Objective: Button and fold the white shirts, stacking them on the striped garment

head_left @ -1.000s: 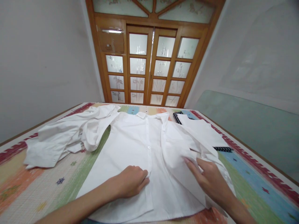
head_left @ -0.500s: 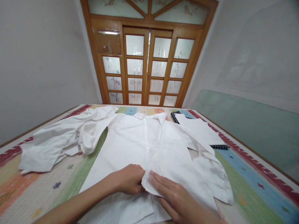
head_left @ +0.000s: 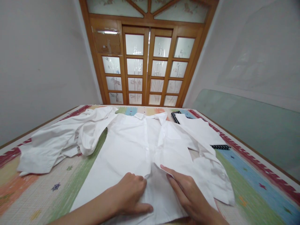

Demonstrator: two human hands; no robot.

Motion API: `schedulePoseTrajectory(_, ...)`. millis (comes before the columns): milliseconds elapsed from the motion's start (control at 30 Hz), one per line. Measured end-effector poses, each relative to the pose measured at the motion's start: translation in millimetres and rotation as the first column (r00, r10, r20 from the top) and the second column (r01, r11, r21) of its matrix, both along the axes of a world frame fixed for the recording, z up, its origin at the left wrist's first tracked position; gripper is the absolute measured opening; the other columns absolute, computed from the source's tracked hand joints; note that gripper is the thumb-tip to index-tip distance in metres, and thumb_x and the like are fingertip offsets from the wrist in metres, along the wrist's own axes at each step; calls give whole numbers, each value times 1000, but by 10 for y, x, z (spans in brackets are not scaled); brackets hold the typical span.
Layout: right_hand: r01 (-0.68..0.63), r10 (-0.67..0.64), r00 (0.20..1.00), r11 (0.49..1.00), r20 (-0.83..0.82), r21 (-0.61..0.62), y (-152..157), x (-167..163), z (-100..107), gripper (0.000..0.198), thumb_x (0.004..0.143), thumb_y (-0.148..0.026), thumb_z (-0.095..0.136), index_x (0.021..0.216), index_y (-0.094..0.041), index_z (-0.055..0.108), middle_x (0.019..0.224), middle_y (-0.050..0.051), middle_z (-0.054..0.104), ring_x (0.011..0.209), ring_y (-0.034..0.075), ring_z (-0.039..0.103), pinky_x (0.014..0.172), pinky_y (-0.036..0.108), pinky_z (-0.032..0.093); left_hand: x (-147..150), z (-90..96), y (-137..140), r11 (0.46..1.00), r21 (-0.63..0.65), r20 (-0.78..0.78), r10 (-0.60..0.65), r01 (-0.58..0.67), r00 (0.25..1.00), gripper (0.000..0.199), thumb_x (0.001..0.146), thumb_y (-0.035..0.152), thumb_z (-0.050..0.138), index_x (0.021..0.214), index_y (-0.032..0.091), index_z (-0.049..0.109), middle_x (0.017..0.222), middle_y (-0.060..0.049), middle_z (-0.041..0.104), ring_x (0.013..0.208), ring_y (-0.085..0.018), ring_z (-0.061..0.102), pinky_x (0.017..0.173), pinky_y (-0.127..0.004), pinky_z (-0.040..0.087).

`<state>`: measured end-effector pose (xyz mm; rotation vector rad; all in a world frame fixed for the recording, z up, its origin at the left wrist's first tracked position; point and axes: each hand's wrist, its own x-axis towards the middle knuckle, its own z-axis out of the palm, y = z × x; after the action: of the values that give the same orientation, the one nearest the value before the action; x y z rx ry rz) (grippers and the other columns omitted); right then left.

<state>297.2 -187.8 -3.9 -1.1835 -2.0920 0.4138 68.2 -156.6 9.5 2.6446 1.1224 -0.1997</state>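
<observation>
A white button-up shirt [head_left: 124,147] lies spread out in front of me, collar at the far end. One small button shows midway down its front, and the lower front panels are parted, showing the inside of the back. My left hand [head_left: 131,193] is closed on the lower edge of the left front panel, fingers curled and thumb towards the hem. Across the gap, my right hand [head_left: 185,190] holds the edge of the right front panel between thumb and fingers. The right sleeve [head_left: 213,175] lies bent on the bed cover.
A crumpled white garment [head_left: 58,140] lies at the left. Folded white cloth [head_left: 201,128] with black patterned pieces [head_left: 220,147] sits at the back right. Beneath is a colourful striped cover [head_left: 248,175]. A pale green headboard-like panel [head_left: 243,118] stands at right, wooden glazed doors [head_left: 147,65] behind.
My hands have moved apart, the right hand shifting right and lifting its panel edge. The overlapping front panels have parted at the bottom. My left hand has turned, its thumb now showing.
</observation>
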Motion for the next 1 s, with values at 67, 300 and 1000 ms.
schedulePoseTrajectory(67,40,-38,998,999,-43,27,14,15,61,34,98,-26,42,125,-20,62,112,8,72,102,20,69,91,29,55,21,-19,-63,1000,27,-9,-6,6,1000,53,77,62,59,91,12,67,89,-15,71,79,-33,69,74,-43,52)
schedulePoseTrajectory(300,28,-19,998,987,-61,160,41,53,171,27,98,-23,43,110,-17,67,80,6,71,71,17,68,68,25,55,105,-55,-180,992,63,-49,-104,107,993,34,87,36,48,86,9,69,77,-17,71,69,-30,70,66,-41,53)
schedulePoseTrajectory(1000,-151,142,986,981,85,120,39,8,138,44,96,-16,42,138,-20,52,128,9,65,115,19,63,97,31,54,102,-50,-246,990,44,-45,-132,134,990,15,82,23,53,80,13,65,73,-12,71,64,-27,70,61,-36,54)
